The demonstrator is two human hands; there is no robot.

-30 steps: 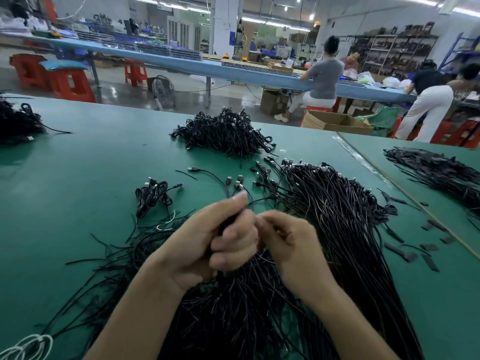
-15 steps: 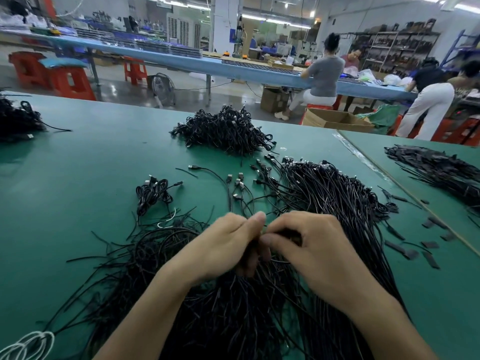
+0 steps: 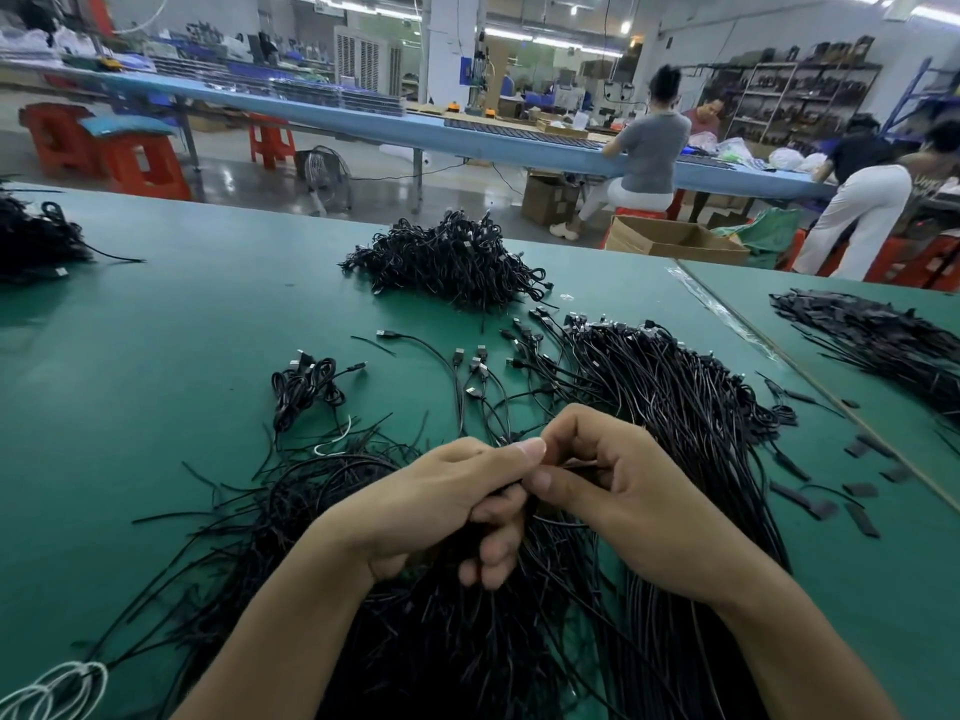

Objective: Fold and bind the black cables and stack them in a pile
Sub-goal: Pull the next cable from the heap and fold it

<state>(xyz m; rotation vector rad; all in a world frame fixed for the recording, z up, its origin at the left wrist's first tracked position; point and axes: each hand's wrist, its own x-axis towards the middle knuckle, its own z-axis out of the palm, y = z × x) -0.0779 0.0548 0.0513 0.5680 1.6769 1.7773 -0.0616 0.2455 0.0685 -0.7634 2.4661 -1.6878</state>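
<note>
While left hand [image 3: 441, 504] and right hand [image 3: 641, 504] both grip one thin black cable [image 3: 576, 466] above the green table [image 3: 182, 314], binding looks unfinished.
Bound black cable pile [image 3: 452, 262]: far centre. Loose straight black cables [image 3: 675, 402]: many, unbound, beneath the hands.

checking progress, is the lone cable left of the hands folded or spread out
Folded: the lone cable lies gathered in tight loops, apart from the loose straight cables. Whether it is tied, cannot tell.

Cool, even light pours from the ceiling tubes [image 3: 571, 44] and glares off the polished floor [image 3: 234, 174]. The green desk [image 3: 156, 345] shows only faint, soft shadows. The long blue desk [image 3: 467, 137] bows with lens distortion; the people at the right [image 3: 862, 200] look smeared.
</note>
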